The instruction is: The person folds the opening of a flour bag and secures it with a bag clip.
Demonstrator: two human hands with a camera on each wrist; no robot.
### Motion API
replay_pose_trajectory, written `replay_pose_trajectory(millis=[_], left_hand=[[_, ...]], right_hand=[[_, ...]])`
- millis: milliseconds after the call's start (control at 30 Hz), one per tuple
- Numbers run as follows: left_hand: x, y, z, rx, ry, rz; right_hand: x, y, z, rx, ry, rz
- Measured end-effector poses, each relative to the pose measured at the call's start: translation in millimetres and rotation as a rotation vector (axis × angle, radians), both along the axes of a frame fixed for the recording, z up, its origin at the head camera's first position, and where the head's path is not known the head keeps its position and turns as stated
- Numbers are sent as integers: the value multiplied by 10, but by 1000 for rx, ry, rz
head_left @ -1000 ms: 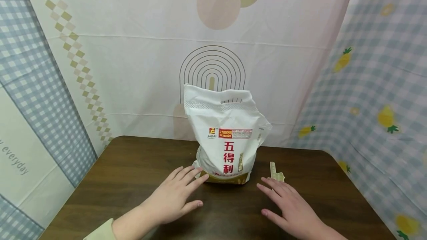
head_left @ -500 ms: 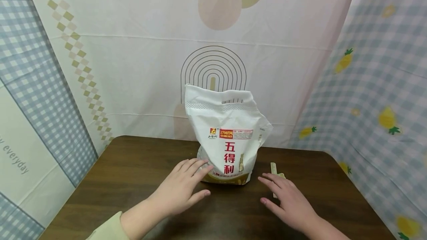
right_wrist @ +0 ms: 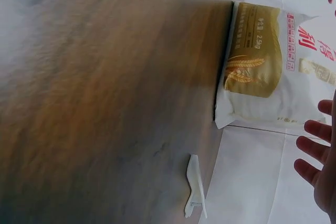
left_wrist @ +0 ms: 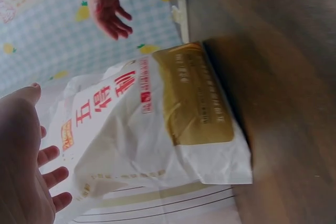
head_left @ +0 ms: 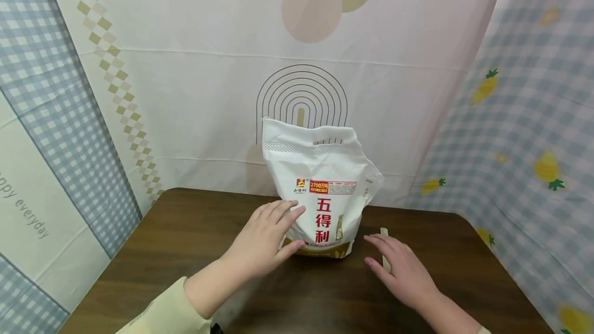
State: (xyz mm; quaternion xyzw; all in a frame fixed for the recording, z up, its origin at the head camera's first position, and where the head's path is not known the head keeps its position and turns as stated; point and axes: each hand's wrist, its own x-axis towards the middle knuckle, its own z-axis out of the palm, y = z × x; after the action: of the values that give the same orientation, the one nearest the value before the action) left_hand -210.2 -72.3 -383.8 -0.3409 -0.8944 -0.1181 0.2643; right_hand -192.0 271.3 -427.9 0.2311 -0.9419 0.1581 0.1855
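A white flour bag (head_left: 320,166) with red lettering and a gold base stands upright on the brown table (head_left: 185,241). Its top, with a cut-out handle, is flat and leans a little left. My left hand (head_left: 262,236) is at the bag's left side, fingers spread and relaxed, overlapping its edge in the head view. To the right of the bag my right hand (head_left: 403,272) hovers with loose fingers, holding nothing. A small pale plastic piece, like a bag clip (right_wrist: 194,187), lies on the table beyond that hand, which partly hides it in the head view.
A white printed cloth (head_left: 199,97) hangs right behind the table. Blue checked cloth with pineapples (head_left: 520,133) hangs on the right side, and another checked cloth (head_left: 60,55) on the left. The table's rear edge lies just behind the bag.
My left hand has moved forward, up and right to the bag's side. My right hand has shifted slightly forward, covering more of the pale piece. The head view has turned slightly left.
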Motion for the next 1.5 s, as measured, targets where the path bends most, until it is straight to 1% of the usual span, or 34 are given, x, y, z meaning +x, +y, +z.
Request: replay_pose_trajectory(millis=[100,267,500,633,800,1000,1167,1267,1400,1500], left_hand=[[-47,35,62,35,19,7],[-108,100,203,71,27,23],[-187,208,411,116,1,70],[-227,275,522,142,-17,82],[-273,351,654,163,-19,84],[-342,418,819,159,-14,101],[-427,466,923,158,-4,119],[-472,498,956,173,11,121],[-507,529,1028,216,3,125],[-534,538,1106,226,1,137]], right_hand=[[-53,-10,0,-35,-14,-25],[-144,-21,13,-80,-23,-50],[-257,-41,83,-140,-56,-83],[-315,-63,127,-182,-85,-129],[-379,-98,152,-228,-97,-177],[-451,-145,198,-324,-127,-211],[-532,-167,220,-375,-162,-270],[-570,-170,227,-415,-175,-295],[-618,-194,260,-473,-205,-309],[-656,-218,287,-520,-226,-310]])
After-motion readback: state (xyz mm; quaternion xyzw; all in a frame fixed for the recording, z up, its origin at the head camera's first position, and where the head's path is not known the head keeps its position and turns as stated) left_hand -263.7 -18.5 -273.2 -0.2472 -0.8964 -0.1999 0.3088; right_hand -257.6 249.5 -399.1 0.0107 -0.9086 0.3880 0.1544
